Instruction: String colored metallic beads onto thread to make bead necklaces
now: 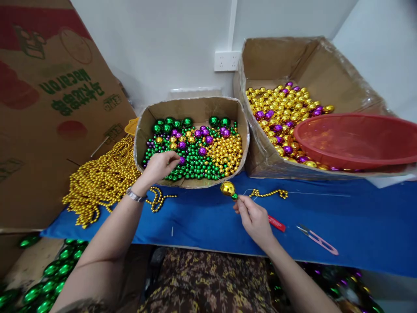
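Note:
My left hand reaches over the front of the middle cardboard box, its thumb and fingers pinched at a shiny purple bead. Just right of that box, my right hand is closed around a thin needle, mostly hidden by the fingers. A large gold bead and a small green bead sit on the needle in front of the fingertips. White thread trails right across the blue cloth, beside a short gold bead chain. Green, purple and gold beads fill the box.
Gold bead strands are heaped at the left, by a tall carton. A larger box at the right holds gold and purple balls and a red basin. Pink thread snips and a red tool lie on the blue cloth.

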Tool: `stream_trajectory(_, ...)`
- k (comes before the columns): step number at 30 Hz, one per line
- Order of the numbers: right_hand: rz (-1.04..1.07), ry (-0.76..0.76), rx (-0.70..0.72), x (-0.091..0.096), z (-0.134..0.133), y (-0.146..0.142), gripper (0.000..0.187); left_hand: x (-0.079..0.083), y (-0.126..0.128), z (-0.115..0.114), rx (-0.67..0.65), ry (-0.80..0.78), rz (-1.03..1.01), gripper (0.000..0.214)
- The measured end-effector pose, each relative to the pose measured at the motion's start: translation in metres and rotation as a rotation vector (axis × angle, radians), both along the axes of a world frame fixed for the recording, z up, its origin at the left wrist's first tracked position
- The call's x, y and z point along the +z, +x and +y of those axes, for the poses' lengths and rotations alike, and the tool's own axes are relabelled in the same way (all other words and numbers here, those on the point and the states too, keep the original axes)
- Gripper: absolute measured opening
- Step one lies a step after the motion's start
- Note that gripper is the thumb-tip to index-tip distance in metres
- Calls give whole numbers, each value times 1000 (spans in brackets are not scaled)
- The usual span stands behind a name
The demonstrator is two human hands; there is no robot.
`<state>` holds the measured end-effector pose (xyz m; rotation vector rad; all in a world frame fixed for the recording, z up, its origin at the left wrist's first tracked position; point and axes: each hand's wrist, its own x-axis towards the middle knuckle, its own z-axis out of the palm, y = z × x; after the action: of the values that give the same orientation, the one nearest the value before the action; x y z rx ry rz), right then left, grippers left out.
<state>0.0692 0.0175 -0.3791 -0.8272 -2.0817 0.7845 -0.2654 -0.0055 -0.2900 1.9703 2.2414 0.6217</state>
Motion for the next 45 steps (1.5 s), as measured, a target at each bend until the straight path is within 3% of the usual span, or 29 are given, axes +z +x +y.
stream_trajectory(5,-9,15,3,-3,0,0,15,2,-24,-11,121,-104,220,22)
stream_trajectory(7,-8,22,8,-4,-1,-2,15,-5,-26,-12,189,-160,328,27)
stream_trajectory(9,-14,29,16,-5,-2,-4,14,-17,-22,-12,174,-219,383,33)
stream_trajectory(13,-26,36,26,-4,-3,-7,15,-38,-8,-11,6,-206,364,34)
stream_trajectory(18,-32,29,10,-2,-3,-6,16,-39,13,-9,-24,-7,312,28)
stream_trajectory(21,-42,17,3,-1,-3,-9,16,-38,38,4,-276,-19,191,27)
stream_trajectory(24,-56,15,11,0,-5,-11,18,-40,62,24,-480,-175,254,28)
stream_trajectory(28,-67,12,2,2,-8,-7,20,-44,67,44,-394,-324,390,20)
stream_trajectory(36,-52,-1,-21,-2,-6,4,19,-43,65,52,-325,-436,491,23)
stream_trajectory(45,-65,31,-5,1,-9,-2,19,-43,61,61,-354,-501,384,35)
